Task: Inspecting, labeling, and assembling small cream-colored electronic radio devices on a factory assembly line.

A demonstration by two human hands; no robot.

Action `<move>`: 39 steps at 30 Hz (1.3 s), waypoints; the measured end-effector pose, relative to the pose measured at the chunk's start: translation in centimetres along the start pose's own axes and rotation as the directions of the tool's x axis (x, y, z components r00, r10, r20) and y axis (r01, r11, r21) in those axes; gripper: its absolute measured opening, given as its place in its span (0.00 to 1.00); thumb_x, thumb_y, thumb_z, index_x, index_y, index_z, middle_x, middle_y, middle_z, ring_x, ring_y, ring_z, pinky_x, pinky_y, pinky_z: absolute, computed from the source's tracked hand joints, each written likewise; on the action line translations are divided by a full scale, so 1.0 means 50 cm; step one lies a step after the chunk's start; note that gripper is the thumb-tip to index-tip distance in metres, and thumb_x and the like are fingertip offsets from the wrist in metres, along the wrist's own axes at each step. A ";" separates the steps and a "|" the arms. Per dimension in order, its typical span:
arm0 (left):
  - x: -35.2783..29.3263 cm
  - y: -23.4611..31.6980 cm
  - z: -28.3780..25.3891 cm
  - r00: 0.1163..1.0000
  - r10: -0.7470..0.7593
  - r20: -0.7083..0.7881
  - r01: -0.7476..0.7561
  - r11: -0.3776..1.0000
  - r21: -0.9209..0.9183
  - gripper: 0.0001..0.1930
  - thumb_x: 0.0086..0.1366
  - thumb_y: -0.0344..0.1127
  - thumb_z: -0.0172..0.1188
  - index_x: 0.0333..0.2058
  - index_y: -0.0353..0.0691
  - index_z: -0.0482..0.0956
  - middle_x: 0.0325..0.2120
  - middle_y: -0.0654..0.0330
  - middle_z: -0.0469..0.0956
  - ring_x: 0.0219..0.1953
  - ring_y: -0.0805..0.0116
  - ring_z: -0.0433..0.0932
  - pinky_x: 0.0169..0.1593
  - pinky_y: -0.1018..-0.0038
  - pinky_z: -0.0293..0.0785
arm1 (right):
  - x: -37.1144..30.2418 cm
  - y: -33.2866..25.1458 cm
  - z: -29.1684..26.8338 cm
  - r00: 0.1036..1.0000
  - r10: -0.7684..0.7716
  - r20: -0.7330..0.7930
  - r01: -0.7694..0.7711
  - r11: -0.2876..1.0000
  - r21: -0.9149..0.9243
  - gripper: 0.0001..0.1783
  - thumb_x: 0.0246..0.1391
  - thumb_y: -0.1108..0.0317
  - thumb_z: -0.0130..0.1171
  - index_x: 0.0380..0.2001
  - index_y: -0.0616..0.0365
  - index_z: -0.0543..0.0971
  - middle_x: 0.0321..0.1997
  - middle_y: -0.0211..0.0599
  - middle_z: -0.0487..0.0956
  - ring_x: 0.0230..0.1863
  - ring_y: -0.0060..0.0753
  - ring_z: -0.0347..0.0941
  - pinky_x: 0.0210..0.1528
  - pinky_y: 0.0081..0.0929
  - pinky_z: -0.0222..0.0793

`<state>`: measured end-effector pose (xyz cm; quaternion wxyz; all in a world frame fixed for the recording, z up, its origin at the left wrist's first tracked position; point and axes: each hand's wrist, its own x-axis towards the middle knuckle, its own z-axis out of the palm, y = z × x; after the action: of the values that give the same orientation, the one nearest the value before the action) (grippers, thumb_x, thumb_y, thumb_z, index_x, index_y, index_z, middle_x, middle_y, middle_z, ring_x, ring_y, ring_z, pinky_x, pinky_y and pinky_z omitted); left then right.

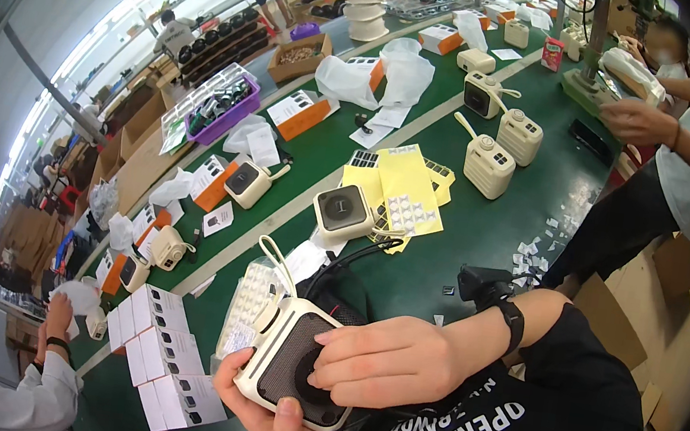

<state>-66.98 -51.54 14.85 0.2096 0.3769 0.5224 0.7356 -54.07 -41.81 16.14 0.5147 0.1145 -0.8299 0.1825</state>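
A cream portable speaker with a dark mesh front and a wrist strap is tilted up near the table's front edge. My left hand grips its lower side, thumb on the front and fingers around the side. Across its front lies my right hand, fingers bent together, their tips against the round dark centre; what is under them, if anything, is hidden. A clear sheet of small pale pieces lies just behind the speaker. Farther back, a similar speaker rests face up beside yellow sticker sheets.
Stacked white boxes stand at my left. More cream speakers stand at the back right, near a green hand press. Orange-and-white boxes line the far side. Co-workers' hands show at right and left. Paper scraps lie at the right edge.
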 end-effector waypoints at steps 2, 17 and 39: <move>0.000 0.000 0.000 1.000 0.007 0.000 -0.007 1.000 0.006 0.34 0.47 0.51 0.56 0.48 0.34 0.59 0.38 0.51 0.68 0.39 0.64 0.72 0.44 0.73 0.68 | -0.002 0.000 0.003 1.000 0.007 -0.007 -0.007 1.000 0.000 0.05 0.49 0.77 0.53 0.27 0.71 0.74 0.35 0.49 0.76 0.37 0.46 0.74 0.43 0.39 0.74; 0.005 -0.024 -0.026 0.995 0.081 0.054 -0.084 0.994 0.065 0.33 0.49 0.50 0.57 0.49 0.35 0.58 0.41 0.48 0.67 0.42 0.63 0.70 0.47 0.72 0.67 | 0.025 -0.006 0.007 0.962 0.272 0.018 -0.273 0.957 0.103 0.06 0.43 0.83 0.53 0.22 0.61 0.69 0.28 0.33 0.73 0.31 0.34 0.70 0.47 0.35 0.68; 0.012 -0.069 -0.041 0.940 0.337 -0.057 -0.323 0.930 0.175 0.37 0.53 0.57 0.49 0.53 0.35 0.52 0.45 0.44 0.63 0.42 0.56 0.72 0.43 0.68 0.73 | -0.005 0.006 0.032 0.662 0.748 -0.050 -0.535 0.518 0.668 0.39 0.42 0.78 0.54 0.58 0.64 0.51 0.61 0.41 0.54 0.63 0.35 0.51 0.64 0.30 0.45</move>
<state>-69.24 -51.09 11.54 0.0287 0.4431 0.5184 0.7308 -55.37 -42.20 15.23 0.4748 -0.0814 -0.6080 0.6312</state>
